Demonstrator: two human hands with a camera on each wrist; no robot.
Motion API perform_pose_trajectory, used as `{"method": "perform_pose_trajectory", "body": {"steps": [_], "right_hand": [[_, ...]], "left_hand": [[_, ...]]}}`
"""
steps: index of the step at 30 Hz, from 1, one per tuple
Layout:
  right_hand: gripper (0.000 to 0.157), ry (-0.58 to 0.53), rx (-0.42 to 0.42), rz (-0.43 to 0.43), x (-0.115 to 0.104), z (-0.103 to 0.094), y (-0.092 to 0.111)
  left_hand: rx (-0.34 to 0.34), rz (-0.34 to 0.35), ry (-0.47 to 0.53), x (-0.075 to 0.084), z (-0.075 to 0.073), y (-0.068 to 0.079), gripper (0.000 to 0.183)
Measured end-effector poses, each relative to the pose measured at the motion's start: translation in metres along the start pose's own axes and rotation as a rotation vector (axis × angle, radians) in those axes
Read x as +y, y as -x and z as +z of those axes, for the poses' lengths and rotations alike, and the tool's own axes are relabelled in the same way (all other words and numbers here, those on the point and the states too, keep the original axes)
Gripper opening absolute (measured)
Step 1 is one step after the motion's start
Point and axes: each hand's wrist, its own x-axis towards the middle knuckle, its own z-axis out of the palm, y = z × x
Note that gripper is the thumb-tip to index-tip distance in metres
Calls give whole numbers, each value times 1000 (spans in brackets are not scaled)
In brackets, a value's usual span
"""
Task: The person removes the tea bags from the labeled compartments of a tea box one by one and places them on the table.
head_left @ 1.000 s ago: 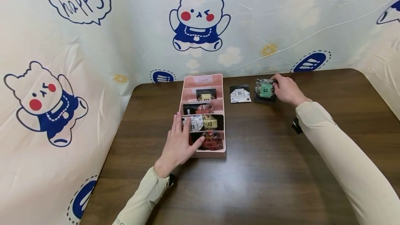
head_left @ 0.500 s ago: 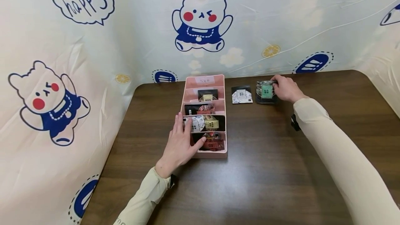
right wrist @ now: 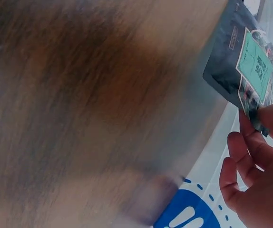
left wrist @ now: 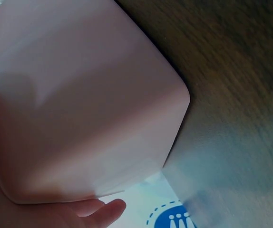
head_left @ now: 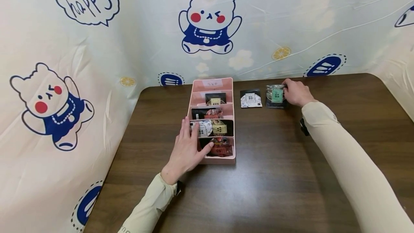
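Note:
A long pink divided box (head_left: pixel 218 161) stands on the table with several dark sachets in its compartments. My left hand (head_left: pixel 185 150) rests over its left rim, fingers fairly straight and thumb across the front compartment. In the left wrist view, the box's pink side wall (left wrist: pixel 89 95) fills much of the picture. Right of the box lies a black and white sachet (head_left: pixel 250 99). Beside that, my right hand (head_left: pixel 298 92) pinches the edge of a dark sachet with a green label (head_left: pixel 277 96). The right wrist view shows thumb and index finger on a corner of this green-labelled sachet (right wrist: pixel 256 66).
The brown wooden table (head_left: pixel 258 190) ends at the back against a pale printed cloth (head_left: pixel 145 28), which also hangs at the left and right. Inside the box, a yellow-labelled sachet (head_left: pixel 215 100) stands towards the back and red ones (head_left: pixel 223 150) lie in front.
The whole head view has shifted slightly right and down. Both hands keep their places, the left on the box, the right at the green-labelled sachet.

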Motion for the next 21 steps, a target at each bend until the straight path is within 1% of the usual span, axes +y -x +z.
{"method": "perform_pose_trajectory", "body": {"steps": [6,16,21], "right_hand": [[41,21,-25,25,4,3,-2],[40,39,-3,28,4,6,-6],[41,40,-9,31,4,6,-6]], "left_hand": [[-3,-1,3,0,0,0,92],[12,5,-2,0,0,0,92],[11,5,3,0,0,0,91]]}}
